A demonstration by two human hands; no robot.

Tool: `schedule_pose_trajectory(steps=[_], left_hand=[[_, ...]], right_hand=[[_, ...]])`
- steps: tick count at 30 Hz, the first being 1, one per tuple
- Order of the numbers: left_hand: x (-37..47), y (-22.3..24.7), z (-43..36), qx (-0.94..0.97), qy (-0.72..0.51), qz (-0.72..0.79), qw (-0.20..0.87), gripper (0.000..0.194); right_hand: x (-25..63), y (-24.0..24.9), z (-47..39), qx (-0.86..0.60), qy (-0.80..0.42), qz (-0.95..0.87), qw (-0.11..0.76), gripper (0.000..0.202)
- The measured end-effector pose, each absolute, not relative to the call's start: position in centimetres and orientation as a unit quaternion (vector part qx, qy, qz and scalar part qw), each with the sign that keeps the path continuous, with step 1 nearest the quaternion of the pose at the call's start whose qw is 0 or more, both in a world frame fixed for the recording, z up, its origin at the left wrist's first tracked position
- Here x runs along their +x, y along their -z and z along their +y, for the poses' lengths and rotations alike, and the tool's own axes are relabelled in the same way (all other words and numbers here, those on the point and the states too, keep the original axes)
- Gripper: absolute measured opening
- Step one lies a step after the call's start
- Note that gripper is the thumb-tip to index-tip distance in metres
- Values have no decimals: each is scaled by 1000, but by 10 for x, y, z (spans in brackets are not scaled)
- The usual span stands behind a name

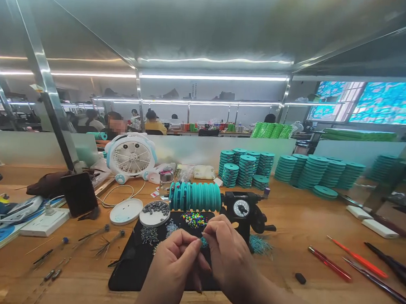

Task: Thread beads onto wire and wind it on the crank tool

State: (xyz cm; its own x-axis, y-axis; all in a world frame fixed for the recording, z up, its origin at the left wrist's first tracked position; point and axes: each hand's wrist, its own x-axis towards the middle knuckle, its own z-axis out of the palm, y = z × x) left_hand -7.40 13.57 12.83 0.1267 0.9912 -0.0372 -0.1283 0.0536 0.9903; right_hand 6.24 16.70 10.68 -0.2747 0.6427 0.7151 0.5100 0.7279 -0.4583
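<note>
My left hand (175, 261) and my right hand (229, 257) are close together over a black mat (128, 270). Thumb and fingers of each are pinched, the tips almost meeting; whatever they hold is too fine to make out. Just beyond them lie a heap of multicoloured beads (195, 219) and piles of small dark metal pieces (149, 235). A white dish (154, 224) with grey pieces stands at the mat's far left. Behind the mat, a row of teal spools (200, 197) sits on a black hand-cranked winder (250, 213) with a round dial.
Stacks of teal spools (312, 171) stand at the back right. A white fan (132, 155), a white lid (126, 211) and a power strip (45, 221) are on the left. Right of my hands lie a red pen-like tool (329, 263), an orange tool (359, 257) and scissors (392, 264).
</note>
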Motion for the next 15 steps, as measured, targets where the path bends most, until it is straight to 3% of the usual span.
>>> schedule_pose_trajectory(steps=[8, 15], left_hand=[[-62, -153, 158, 516, -492, 439, 546, 27], [-55, -160, 178, 500, -516, 454, 526, 26]], right_hand=[[71, -138, 211, -379, 127, -811, 427, 16], [65, -172, 256, -408, 81, -834, 362, 11]])
